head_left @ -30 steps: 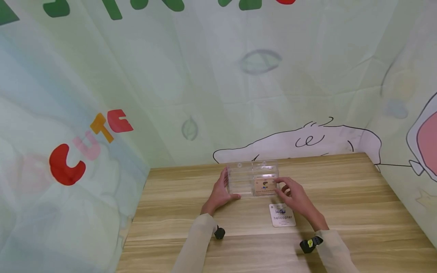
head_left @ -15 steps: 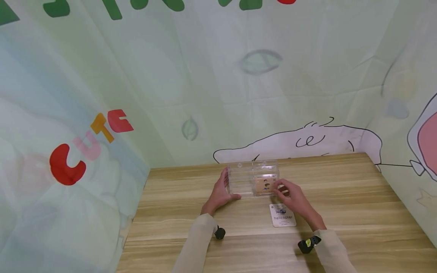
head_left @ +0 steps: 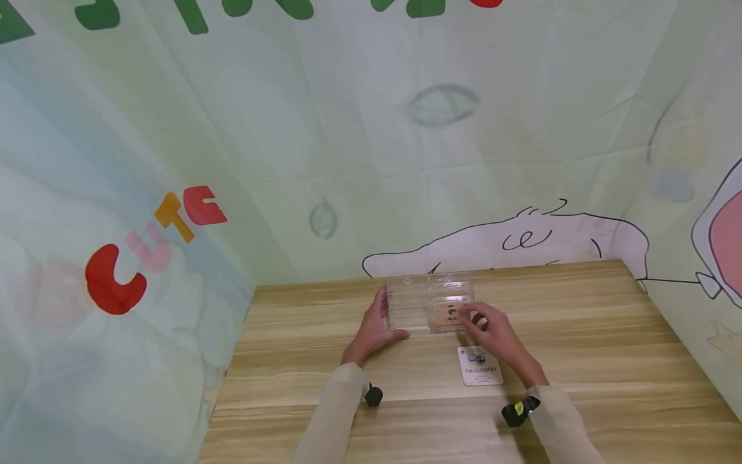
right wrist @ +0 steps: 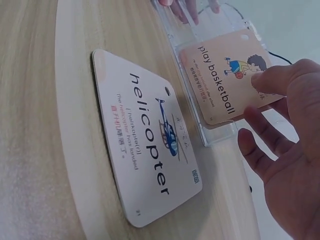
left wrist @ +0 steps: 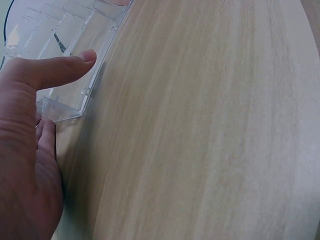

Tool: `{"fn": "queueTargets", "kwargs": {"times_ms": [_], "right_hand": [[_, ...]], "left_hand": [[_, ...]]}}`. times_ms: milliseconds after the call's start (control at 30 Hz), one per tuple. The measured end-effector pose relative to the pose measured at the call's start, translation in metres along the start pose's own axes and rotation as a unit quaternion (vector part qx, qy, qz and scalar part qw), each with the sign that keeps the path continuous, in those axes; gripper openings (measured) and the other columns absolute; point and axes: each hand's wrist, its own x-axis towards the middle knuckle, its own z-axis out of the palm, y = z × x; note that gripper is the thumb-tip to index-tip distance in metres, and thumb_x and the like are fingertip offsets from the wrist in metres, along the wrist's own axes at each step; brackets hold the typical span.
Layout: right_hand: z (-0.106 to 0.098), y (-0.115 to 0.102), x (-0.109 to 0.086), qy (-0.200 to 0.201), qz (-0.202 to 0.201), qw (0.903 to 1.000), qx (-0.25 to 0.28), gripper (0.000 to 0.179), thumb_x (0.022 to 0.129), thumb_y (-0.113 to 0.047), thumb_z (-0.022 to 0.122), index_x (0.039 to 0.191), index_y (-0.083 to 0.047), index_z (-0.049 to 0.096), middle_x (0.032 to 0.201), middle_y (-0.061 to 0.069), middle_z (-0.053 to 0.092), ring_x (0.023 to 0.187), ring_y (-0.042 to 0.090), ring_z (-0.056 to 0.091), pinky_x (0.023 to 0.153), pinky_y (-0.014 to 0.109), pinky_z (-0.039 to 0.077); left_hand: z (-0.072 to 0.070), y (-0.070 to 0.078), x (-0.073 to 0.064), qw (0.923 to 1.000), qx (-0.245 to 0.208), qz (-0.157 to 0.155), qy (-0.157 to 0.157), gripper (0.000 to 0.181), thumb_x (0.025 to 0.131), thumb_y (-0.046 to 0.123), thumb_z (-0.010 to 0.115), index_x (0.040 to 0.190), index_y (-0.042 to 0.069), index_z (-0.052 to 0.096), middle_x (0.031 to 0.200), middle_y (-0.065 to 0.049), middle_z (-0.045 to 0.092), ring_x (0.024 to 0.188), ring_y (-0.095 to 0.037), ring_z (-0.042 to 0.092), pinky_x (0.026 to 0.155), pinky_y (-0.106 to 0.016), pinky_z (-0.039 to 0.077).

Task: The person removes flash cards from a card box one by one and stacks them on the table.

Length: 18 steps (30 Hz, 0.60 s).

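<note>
Peach-orange card (right wrist: 215, 75), rounded corners, reads "play basketball" with a cartoon child in yellow and blue and an orange ball; one punched corner hole. Sits in the front right compartment of a clear plastic holder (head_left: 408, 303), two columns, stepped rows, near the back edge of the wood-grain tabletop (head_left: 580, 322). White helicopter card (right wrist: 147, 140), rounded corners, lies on the tabletop just in front of the holder: dark lettering, blue helicopter drawing, a line of red and dark characters, number 21

Right grip (head_left: 495, 335) nearly closed, pinching the orange card by its right side, thumb tip on the printed face, other fingers bent beside the card's edge. Left grip (head_left: 373, 328) clasps the holder's left end, thumb stretched over the front, fingers at the outer side; gap about the holder's depth

Hard to make out: part of the cartoon and some characters sit under the right thumb; right index tip hidden; left fingertips mostly behind clear plastic; smallest print on the orange card blurred; holder cut off in both wrist views
</note>
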Motion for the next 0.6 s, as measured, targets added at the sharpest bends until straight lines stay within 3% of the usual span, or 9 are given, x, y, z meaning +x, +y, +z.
{"fn": "queueTargets", "kwargs": {"times_ms": [367, 600], "right_hand": [[-0.006, -0.006, 0.005, 0.016, -0.03, 0.9992, -0.019, 0.03, 0.095, 0.005, 0.073, 0.121, -0.01, 0.075, 0.119, 0.007, 0.076, 0.095, 0.02, 0.064, 0.07, 0.023, 0.057], [-0.01, -0.013, 0.007, 0.048, -0.042, 0.9971, -0.039, 0.031, 0.092, 0.007, 0.075, 0.12, -0.007, 0.076, 0.119, 0.012, 0.076, 0.095, 0.024, 0.064, 0.07, 0.025, 0.058]], "left_hand": [[0.0, 0.002, -0.001, 1.0, -0.004, -0.001, -0.001, 0.127, 0.076, 0.019, 0.097, 0.169, 0.008, 0.012, 0.173, -0.019, 0.028, 0.159, -0.034, 0.032, 0.13, -0.044, 0.032], [-0.001, 0.003, -0.001, 1.0, -0.002, -0.004, -0.001, 0.127, 0.077, 0.019, 0.097, 0.17, 0.008, 0.011, 0.173, -0.019, 0.027, 0.159, -0.034, 0.032, 0.13, -0.044, 0.031]]}}
